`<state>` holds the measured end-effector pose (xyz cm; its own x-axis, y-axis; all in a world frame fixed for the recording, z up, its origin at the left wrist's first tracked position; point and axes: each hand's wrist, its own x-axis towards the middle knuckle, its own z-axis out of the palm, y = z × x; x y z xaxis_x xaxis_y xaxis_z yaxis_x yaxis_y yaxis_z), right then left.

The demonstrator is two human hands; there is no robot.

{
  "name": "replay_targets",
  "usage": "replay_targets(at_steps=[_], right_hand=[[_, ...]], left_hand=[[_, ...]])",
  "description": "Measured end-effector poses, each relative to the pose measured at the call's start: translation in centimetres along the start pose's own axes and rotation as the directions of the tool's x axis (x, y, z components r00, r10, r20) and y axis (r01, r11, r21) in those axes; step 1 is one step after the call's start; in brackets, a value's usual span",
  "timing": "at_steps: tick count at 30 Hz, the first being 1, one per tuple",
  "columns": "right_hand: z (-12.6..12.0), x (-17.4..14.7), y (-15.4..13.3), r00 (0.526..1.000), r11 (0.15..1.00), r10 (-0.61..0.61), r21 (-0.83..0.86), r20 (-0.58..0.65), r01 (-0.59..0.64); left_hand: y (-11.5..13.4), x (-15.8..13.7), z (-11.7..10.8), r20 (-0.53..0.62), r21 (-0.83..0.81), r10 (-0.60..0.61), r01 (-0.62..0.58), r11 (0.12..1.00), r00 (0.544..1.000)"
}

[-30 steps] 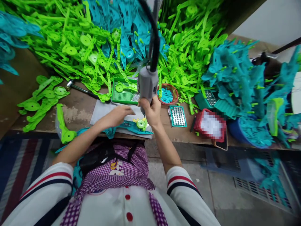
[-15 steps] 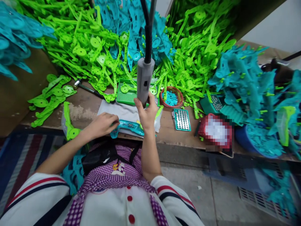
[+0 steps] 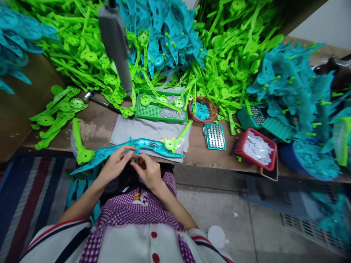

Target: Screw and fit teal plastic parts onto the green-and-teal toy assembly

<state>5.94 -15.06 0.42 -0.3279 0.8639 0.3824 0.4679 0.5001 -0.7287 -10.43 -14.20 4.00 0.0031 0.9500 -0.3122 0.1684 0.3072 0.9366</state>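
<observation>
A long teal plastic shell (image 3: 148, 144) lies across the grey cloth (image 3: 123, 128) at the table's front edge, its left tip reaching past the cloth. My left hand (image 3: 118, 163) is closed at the shell's near edge, fingertips bent together. Close beside it, my right hand (image 3: 148, 171) pinches thumb and fingers together; whatever is between them is too small or hidden to make out. A lime-green arm with a round disc (image 3: 170, 145) sits on the shell's right part. Another lime-green arm (image 3: 85, 156) lies by its left part. Above hangs a grey electric screwdriver (image 3: 116, 47), held by neither hand.
Behind the cloth stands a green tray (image 3: 142, 113) of small metal pieces. Right of it are a red basket (image 3: 214, 115), a teal tray of round metal pieces (image 3: 215, 137) and a red bin (image 3: 240, 146). A hammer (image 3: 102, 102) lies left. Heaped green arms (image 3: 90, 56) fill the back.
My right hand has let go of the screwdriver, which has swung up and left. It has come down beside my left hand, and both now meet at the shell's near edge.
</observation>
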Motion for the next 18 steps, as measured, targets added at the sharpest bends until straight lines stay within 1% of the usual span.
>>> replay_targets(at_steps=[1, 3, 5, 6, 7, 8, 9, 10, 11, 12, 13, 15, 16, 18], right_hand=[[0.4, -0.5, 0.3, 0.999, 1.0, 0.005, -0.014, -0.037, -0.005], [0.8, -0.8, 0.9, 0.995, 0.998, -0.045, -0.052, -0.091, 0.04], [0.8, -0.7, 1.4, 0.985, 0.98, -0.15, -0.143, -0.08, 0.137], [0.7, -0.5, 1.6, 0.975, 0.959, -0.215, -0.2, -0.051, 0.201], [0.6, -0.3, 1.8, 0.96, 0.93, -0.281, -0.251, -0.014, 0.268], [0.5, -0.1, 2.0, 0.939, 0.896, -0.343, -0.291, 0.029, 0.336], [0.5, 0.2, 2.3, 0.916, 0.861, -0.394, -0.319, 0.072, 0.396], [0.4, 0.6, 2.5, 0.895, 0.832, -0.433, -0.336, 0.107, 0.442], [0.3, 0.9, 2.7, 0.88, 0.81, -0.457, -0.349, 0.13, 0.472], [0.2, 1.2, 2.9, 0.872, 0.797, -0.467, -0.357, 0.148, 0.488], [0.1, 1.4, 3.1, 0.867, 0.791, -0.471, -0.358, 0.164, 0.497], [0.0, 1.4, 3.4, 0.866, 0.797, -0.459, -0.341, 0.196, 0.499], [0.0, 1.3, 3.5, 0.872, 0.808, -0.444, -0.328, 0.208, 0.489], [0.0, 0.8, 3.6, 0.888, 0.836, -0.403, -0.306, 0.221, 0.456]], left_hand=[[-0.2, -0.6, 0.1, 0.038, -0.004, 0.0, 0.0, 1.0, 0.999], [-0.5, -1.3, 0.2, 0.093, 0.017, 0.012, -0.013, 1.0, 0.996], [-0.7, -1.4, 0.0, 0.071, 0.123, 0.073, -0.081, 0.989, 0.995], [-0.7, -1.1, -0.2, 0.035, 0.215, 0.14, -0.144, 0.966, 0.99], [-0.5, -0.6, -0.4, 0.001, 0.326, 0.227, -0.214, 0.921, 0.974], [-0.2, 0.1, -0.6, -0.01, 0.442, 0.317, -0.281, 0.852, 0.948], [0.1, 1.0, -0.7, 0.009, 0.546, 0.398, -0.338, 0.767, 0.917], [0.5, 2.1, -0.8, 0.059, 0.623, 0.447, -0.383, 0.682, 0.893], [0.9, 3.2, -0.8, 0.129, 0.667, 0.466, -0.424, 0.612, 0.875], [1.1, 4.3, -0.7, 0.206, 0.683, 0.466, -0.468, 0.561, 0.861], [1.3, 5.4, -0.6, 0.286, 0.675, 0.455, -0.515, 0.529, 0.843], [1.4, 7.1, -0.2, 0.41, 0.621, 0.435, -0.594, 0.51, 0.802], [1.4, 7.6, 0.0, 0.448, 0.593, 0.428, -0.619, 0.515, 0.785], [1.2, 8.2, 0.2, 0.479, 0.553, 0.423, -0.639, 0.534, 0.769]])
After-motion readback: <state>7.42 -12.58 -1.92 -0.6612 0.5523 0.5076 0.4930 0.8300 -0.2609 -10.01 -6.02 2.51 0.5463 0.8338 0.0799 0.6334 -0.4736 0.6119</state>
